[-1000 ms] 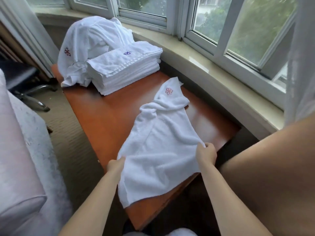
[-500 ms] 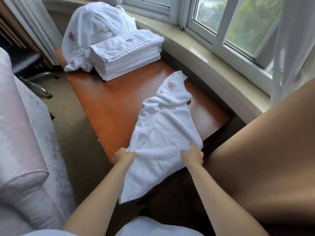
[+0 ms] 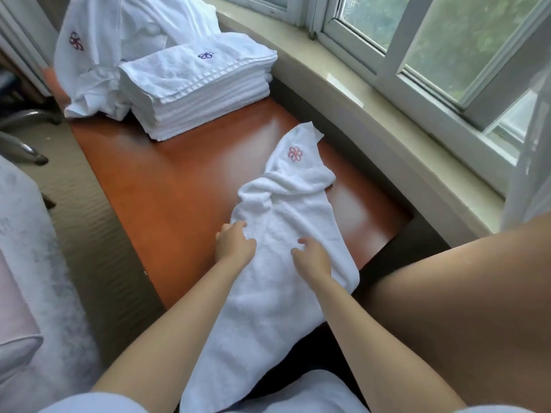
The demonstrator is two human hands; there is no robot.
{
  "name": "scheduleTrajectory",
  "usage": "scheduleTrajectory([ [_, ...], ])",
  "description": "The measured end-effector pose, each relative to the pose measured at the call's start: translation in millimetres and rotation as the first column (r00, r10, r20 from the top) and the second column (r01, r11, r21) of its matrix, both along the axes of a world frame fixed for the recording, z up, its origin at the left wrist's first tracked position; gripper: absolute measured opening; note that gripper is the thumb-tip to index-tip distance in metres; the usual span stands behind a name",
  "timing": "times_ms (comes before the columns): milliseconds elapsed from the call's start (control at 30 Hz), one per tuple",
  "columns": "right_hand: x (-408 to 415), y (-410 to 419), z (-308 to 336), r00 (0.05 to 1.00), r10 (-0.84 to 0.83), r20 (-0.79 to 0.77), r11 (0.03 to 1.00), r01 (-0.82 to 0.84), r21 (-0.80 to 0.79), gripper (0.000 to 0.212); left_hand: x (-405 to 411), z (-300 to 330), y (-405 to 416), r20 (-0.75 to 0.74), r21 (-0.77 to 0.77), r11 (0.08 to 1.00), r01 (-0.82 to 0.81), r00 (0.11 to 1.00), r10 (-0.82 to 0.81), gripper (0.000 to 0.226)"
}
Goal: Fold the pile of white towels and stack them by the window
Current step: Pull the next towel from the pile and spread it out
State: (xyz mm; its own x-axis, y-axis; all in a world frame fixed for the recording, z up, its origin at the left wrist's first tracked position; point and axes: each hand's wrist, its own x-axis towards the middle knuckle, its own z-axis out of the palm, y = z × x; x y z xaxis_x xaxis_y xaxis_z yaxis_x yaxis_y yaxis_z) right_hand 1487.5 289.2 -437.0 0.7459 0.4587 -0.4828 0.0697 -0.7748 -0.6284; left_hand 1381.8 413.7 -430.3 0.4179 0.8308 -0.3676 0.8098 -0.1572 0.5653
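- Daylight from the window falls across an orange-brown table set against the sill, carpet to its left.
- One white towel lies rumpled lengthwise on the table's near end, its red-embroidered corner pointing far, its near end hanging over the edge toward the person's lap.
- Since a second ago, both hands have let go of the towel's side edges and moved inward onto the cloth.
- Left hand rests at the towel's left edge, fingers loosely curled, gripping nothing clearly.
- Right hand lies on top mid-cloth, fingers relaxed and spread.
- Smoothing appears under way before the first fold.
- Far left, the folded stack sits beside the unfolded pile.
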Motion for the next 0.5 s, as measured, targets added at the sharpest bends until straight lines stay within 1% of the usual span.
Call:
scheduleTrajectory([
  [133, 26.5, 30.5, -0.1, 0.999, 0.036, 0.014, 0.999, -0.036, 0.032, 0.045, 34.1, -0.8, 9.9, 0.025, 0.095, 0.992, 0.079, 0.996, -0.082, 0.034],
  [233, 48.3, 48.5, -0.4, 0.999, -0.013, -0.041, 0.995, 0.017, 0.101, 0.044, 61.5, -1.0, 20.3, 0.040, 0.182, 0.971, 0.158, 0.985, -0.168, 0.029],
  [367, 83.6, 69.0, -5.2, 0.987, -0.124, -0.105, 0.976, 0.140, 0.165, 0.042, 103.3, -5.7, 41.0, 0.015, 0.277, 0.938, 0.206, 0.976, -0.219, 0.033],
  [433, 101.9, 76.6, -9.7, 0.980, -0.165, -0.110, 0.968, 0.182, 0.172, 0.043, 125.1, -9.5, 49.9, -0.025, 0.348, 0.898, 0.269, 0.960, -0.278, 0.037],
  [500, 117.2, 82.7, -15.4, 0.980, -0.174, -0.101, 0.966, 0.190, 0.178, 0.043, 144.5, -12.2, 57.8, -0.097, 0.382, 0.853, 0.357, 0.933, -0.347, 0.045],
])
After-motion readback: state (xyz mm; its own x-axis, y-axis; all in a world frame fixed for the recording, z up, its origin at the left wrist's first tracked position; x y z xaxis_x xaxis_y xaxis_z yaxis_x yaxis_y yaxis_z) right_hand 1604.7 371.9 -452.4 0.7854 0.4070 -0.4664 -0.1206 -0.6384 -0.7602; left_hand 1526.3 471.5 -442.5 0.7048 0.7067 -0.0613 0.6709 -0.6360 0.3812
